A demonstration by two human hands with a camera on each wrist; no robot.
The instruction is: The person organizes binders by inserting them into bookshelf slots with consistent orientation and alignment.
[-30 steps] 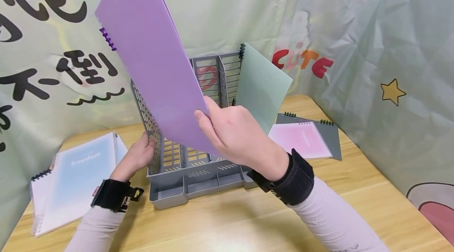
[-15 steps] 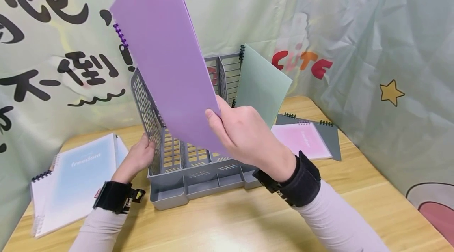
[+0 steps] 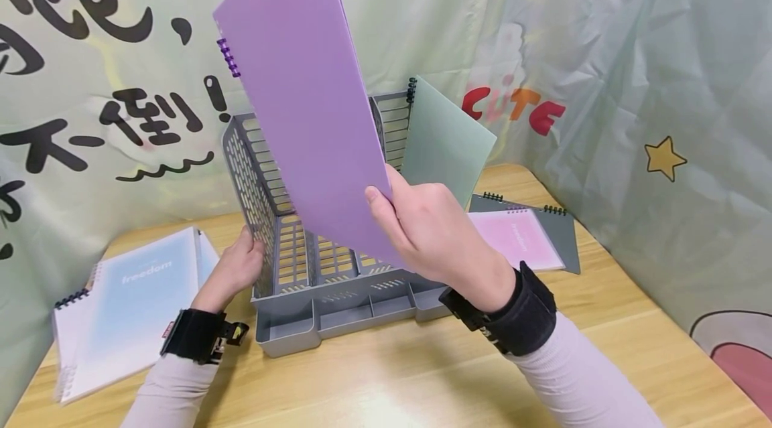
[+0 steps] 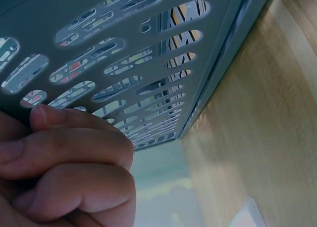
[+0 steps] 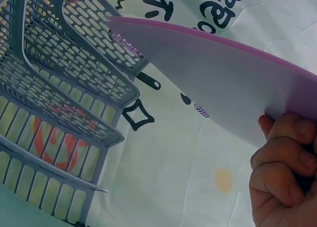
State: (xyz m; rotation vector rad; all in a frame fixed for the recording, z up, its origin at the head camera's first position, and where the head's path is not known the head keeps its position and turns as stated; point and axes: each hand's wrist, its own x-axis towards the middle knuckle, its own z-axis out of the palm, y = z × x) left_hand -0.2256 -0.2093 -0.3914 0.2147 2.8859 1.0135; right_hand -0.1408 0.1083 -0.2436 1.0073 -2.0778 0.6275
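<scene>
The right hand (image 3: 431,230) pinches a purple notebook (image 3: 313,113) by its right edge, thumb on the near cover, perhaps to leave the coil-bound edge free. The notebook rises above and leftward from that hand, held tilted in the air in front of the grey rack (image 3: 344,294). To its left, the left hand (image 3: 235,267) curls its fingers against the rack's outer side, probably steadying it; whether they grip it, I cannot tell. Beyond the right hand stands a pale green notebook (image 3: 443,140), apparently propped up by the rack.

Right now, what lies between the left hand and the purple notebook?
The head view shows the grey organizer's perforated side wall, then open space before the purple notebook.
</scene>
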